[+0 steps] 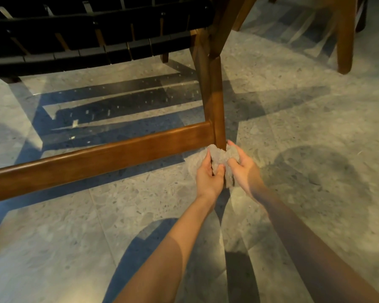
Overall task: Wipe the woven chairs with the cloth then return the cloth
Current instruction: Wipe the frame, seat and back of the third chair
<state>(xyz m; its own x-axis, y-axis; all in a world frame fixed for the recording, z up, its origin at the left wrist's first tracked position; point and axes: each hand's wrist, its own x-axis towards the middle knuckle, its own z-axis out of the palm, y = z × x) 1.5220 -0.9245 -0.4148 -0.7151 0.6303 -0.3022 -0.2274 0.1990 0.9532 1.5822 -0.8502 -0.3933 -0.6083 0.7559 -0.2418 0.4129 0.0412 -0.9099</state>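
Note:
A woven chair fills the upper left, with a black strap seat (pixel 92 38), a brown wooden leg (pixel 214 101) and a low wooden crossbar (pixel 101 156). A pale grey cloth (pixel 219 157) is bunched around the foot of that leg, just above the floor. My left hand (pixel 208 176) grips the cloth's left side, fingers and thumb curled into it. My right hand (pixel 242 165) grips its right side, fingertips close to the leg. The bottom end of the leg is hidden by the cloth.
A second wooden chair leg (pixel 345 40) stands at the upper right, with more brown frame parts behind it. The floor (pixel 304 119) is speckled grey terrazzo with dark shadows of the chair and of me across it.

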